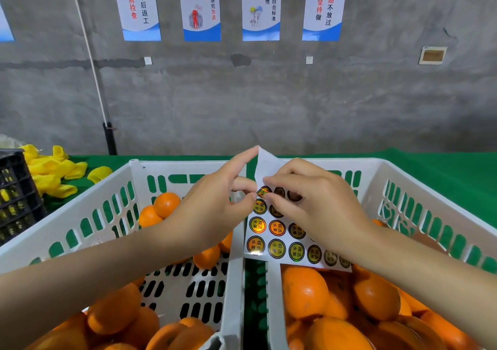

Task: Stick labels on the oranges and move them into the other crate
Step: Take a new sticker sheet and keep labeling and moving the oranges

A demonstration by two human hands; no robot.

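Two white slotted crates stand side by side on a green table. The left crate [80, 215] holds scattered oranges [166, 203] with much of its floor bare. The right crate [419, 188] is piled with oranges [305, 291]. Above the gap between them my right hand [317, 209] grips a white label sheet [279, 238] of round yellow-and-black stickers. My left hand [212, 201] pinches one sticker [264, 192] at the sheet's top left, with its index finger pointing up and its edge lifted off the sheet.
Yellow foam fruit nets [53, 172] lie on the green table at the back left, beside a black crate [16, 196]. A grey concrete wall with posters rises behind the table. A black-footed white pole [109, 137] leans at the left.
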